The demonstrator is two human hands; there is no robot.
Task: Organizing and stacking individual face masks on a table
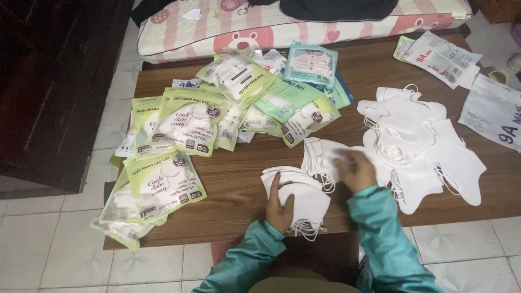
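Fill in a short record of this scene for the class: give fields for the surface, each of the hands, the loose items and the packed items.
Surface: low wooden table on a tiled floor
Left hand: left hand lies flat on a small stack of white masks
Right hand: right hand, blurred, is on the white masks beside that stack
Loose items: heap of white face masks with ear loops, to the right
Packed items: pile of green and white mask packets, to the left

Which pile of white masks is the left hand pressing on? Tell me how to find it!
Start at the low wooden table and go to its near edge, by the teal sleeves. There the left hand lies flat on a neat stack of white masks. Unlike the loose white masks spread to the right, this one is tidily piled.
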